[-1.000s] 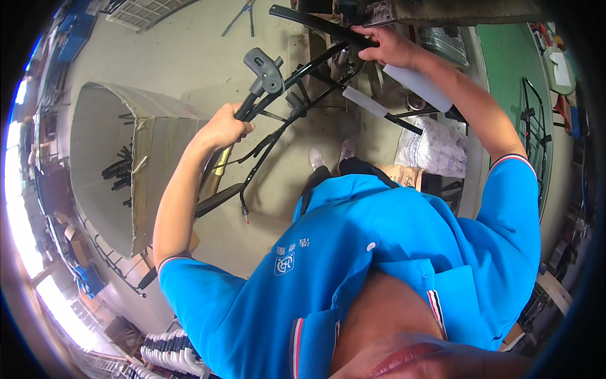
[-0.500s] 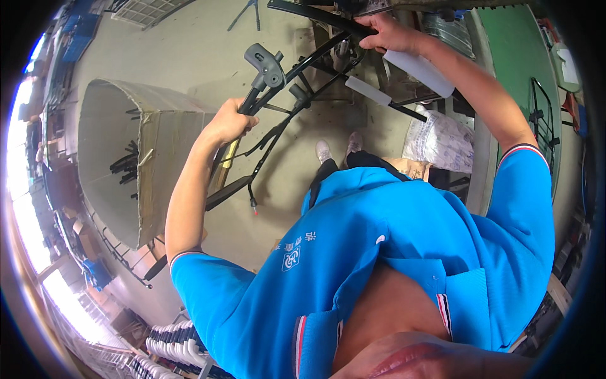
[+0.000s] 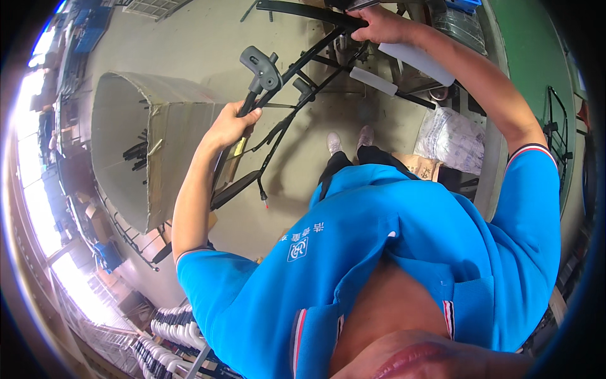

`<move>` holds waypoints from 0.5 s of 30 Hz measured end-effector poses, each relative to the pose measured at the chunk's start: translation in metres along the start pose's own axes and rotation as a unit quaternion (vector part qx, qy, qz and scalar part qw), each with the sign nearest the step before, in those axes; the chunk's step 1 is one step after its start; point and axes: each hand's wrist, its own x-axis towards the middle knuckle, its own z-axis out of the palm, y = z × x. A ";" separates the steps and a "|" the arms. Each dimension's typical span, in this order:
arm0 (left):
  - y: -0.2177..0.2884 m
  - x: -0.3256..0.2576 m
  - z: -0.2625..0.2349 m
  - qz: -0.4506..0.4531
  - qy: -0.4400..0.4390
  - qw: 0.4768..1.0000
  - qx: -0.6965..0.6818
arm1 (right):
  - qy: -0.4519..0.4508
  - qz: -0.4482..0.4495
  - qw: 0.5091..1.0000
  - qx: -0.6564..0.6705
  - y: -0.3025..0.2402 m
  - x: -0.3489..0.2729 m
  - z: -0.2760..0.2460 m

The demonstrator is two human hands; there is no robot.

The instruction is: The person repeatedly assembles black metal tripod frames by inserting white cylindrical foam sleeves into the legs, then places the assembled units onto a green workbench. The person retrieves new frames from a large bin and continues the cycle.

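Floor (image 3: 202,54) rightward; right hand (image 3: 380,24) (on frame (image 3: 315,52)) higher

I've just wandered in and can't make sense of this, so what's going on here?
A person in a blue shirt is handling a black tubular frame with both bare hands. The left hand grips a tube just below a grey joint, while the right hand holds the frame near its far end. A large open box with dark parts inside lies to the person's left, and a whitish bag is to the right.
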 end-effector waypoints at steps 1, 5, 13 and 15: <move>0.000 -0.001 0.000 -0.007 0.006 1.000 0.001 | 0.014 0.009 0.999 -0.028 -0.004 0.001 0.002; -0.013 0.003 0.000 -0.016 -0.004 1.000 0.006 | 0.017 0.034 0.998 0.058 0.000 0.003 0.011; -0.023 0.018 0.005 -0.012 0.015 0.998 0.063 | 0.082 0.018 0.991 -0.103 0.005 -0.016 0.022; -0.017 0.017 0.006 -0.009 0.015 0.997 0.076 | 0.088 0.088 0.982 -0.141 -0.008 -0.030 0.018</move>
